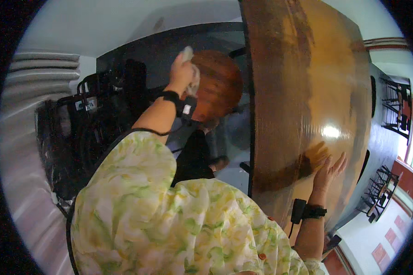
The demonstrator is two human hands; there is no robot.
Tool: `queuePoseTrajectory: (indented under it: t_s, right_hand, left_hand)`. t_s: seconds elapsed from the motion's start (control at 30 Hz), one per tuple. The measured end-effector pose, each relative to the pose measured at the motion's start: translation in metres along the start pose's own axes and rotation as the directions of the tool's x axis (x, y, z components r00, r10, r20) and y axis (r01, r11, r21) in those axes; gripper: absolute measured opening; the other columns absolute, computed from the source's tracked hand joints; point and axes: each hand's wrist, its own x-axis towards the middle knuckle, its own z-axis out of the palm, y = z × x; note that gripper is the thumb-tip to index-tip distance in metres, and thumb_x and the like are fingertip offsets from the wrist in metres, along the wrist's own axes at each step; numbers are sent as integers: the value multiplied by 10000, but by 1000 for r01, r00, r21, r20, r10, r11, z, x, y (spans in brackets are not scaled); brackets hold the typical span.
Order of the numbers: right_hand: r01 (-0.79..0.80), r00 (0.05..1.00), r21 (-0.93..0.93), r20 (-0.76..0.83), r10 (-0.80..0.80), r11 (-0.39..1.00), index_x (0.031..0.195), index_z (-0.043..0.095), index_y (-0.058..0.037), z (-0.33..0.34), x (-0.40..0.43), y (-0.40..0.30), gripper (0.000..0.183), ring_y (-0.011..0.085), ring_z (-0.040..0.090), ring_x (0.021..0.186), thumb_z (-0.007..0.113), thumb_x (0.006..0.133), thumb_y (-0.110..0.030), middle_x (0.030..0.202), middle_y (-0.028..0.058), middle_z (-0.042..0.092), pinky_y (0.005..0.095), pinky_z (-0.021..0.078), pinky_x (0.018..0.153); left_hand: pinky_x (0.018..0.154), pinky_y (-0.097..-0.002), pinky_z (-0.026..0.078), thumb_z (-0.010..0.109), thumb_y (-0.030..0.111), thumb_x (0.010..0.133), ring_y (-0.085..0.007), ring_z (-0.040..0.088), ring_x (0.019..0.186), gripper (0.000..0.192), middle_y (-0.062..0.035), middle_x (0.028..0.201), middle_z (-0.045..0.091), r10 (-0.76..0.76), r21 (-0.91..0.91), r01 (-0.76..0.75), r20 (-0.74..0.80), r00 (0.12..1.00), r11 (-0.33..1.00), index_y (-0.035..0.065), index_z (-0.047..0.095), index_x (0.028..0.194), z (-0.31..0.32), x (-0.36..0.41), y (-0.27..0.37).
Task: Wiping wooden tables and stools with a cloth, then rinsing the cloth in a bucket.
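My left hand [181, 73] grips a pale, crumpled cloth [194, 80], part of which sticks out above the fingers. Hand and cloth are at the left edge of a round brown wooden seat [217, 86], seemingly a stool's; whether the cloth touches it I cannot tell. To the right, my right hand [328, 173] holds nothing and has its fingers apart. It is over the glossy brown tabletop [278, 103], which shows a dark shadow or reflection beside the fingers. Contact with the surface is unclear.
Black chairs [89, 113], partly under clear plastic, stand at the left before a grey curtain [31, 206]. Cables run from black wrist straps [315, 211]. Tables with upturned chairs [378, 192] are at the far right. My foot [221, 163] is beside the table.
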Motion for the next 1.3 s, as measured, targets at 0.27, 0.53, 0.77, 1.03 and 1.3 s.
queuePoseTrajectory:
  t_s: [0.27, 0.53, 0.77, 1.03, 1.3]
  right_hand:
    - [139, 974, -144, 200, -109, 980, 1375, 313, 2, 28, 3, -18, 560, 341, 259, 1318, 361, 950, -359, 1436, 218, 222, 420, 252, 1068]
    - [46, 977, -49, 210, -35, 998, 1407, 257, -44, 10, 1, -6, 590, 308, 191, 1350, 297, 952, -418, 1463, 167, 184, 432, 173, 1098]
    - [-15, 970, -48, 240, 26, 999, 1426, 206, -61, 16, -2, -9, 658, 296, 152, 1361, 278, 940, -498, 1480, 155, 130, 449, 134, 1107]
    - [-1, 963, -38, 269, 11, 999, 1424, 207, -54, 11, 4, -13, 656, 300, 159, 1356, 274, 941, -493, 1478, 155, 134, 449, 129, 1107]
    - [132, 966, -47, 231, -118, 990, 1392, 268, 0, 14, 8, -10, 649, 334, 215, 1334, 317, 947, -470, 1447, 203, 215, 456, 172, 1096]
  left_hand:
    - [1003, -431, 327, 540, 121, 807, -400, 390, 1200, 489, -199, 1328, 405, -39, 846, -161, 209, 977, 509, 1, 450, 1272, -11, -9, -152]
    - [1026, -444, 294, 515, 194, 813, -381, 320, 1247, 645, -170, 1397, 292, -100, 988, 121, -111, 989, 93, 47, 258, 1386, 71, -5, -85]
    - [1020, -461, 313, 447, 196, 875, -333, 385, 1207, 503, -139, 1304, 399, 215, 647, -583, 559, 801, 491, 116, 328, 1357, 170, -56, -51]
    - [1013, -480, 335, 370, 198, 946, -278, 459, 1162, 379, -104, 1198, 522, 276, 229, -973, 933, 231, 40, 194, 408, 1323, 72, -111, -93]
    - [862, -478, 401, 580, 164, 757, -321, 430, 1095, 485, -148, 1326, 380, 149, 761, -246, 196, 969, 601, 93, 491, 1228, 18, 81, -145]
